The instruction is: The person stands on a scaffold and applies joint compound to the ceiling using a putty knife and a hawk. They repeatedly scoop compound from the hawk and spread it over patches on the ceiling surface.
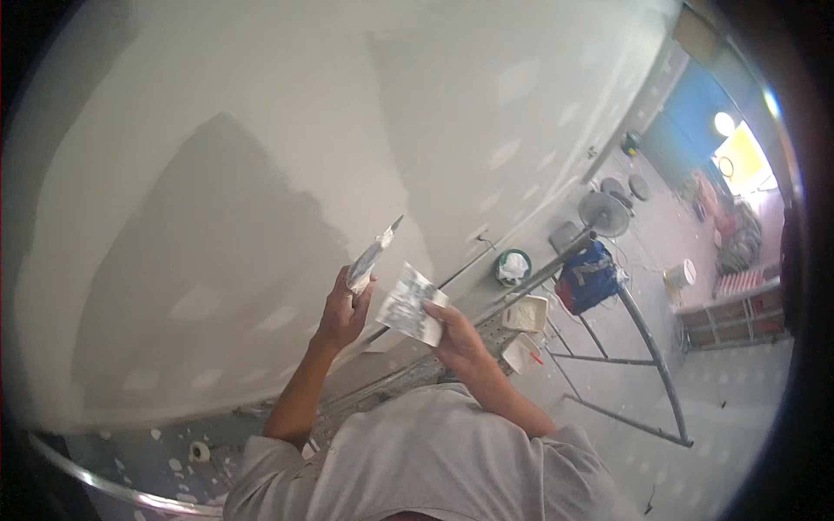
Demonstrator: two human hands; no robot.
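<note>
In front of my chest, my left hand (pixel 341 317) is closed around a putty knife (pixel 373 260) coated with white filler. Its blade points up and away, turned nearly edge-on. To its right, my right hand (pixel 460 340) pinches a flat, squarish filler blade (pixel 401 306) by its near right edge, thumb on top. White and grey filler is smeared over that face. A small gap separates the two tools. Beyond both hands rises a pale wall (pixel 217 226) with broad darker patches; neither tool visibly touches it.
To the right stands a grey metal tube frame (pixel 665 382) with a blue bag (pixel 591 278) on it. Beneath are a green bucket (pixel 512 267) of white material and a cream tub (pixel 526 313). A white bucket (pixel 680 274) sits farther right; at lower left is a speckled floor (pixel 130 456).
</note>
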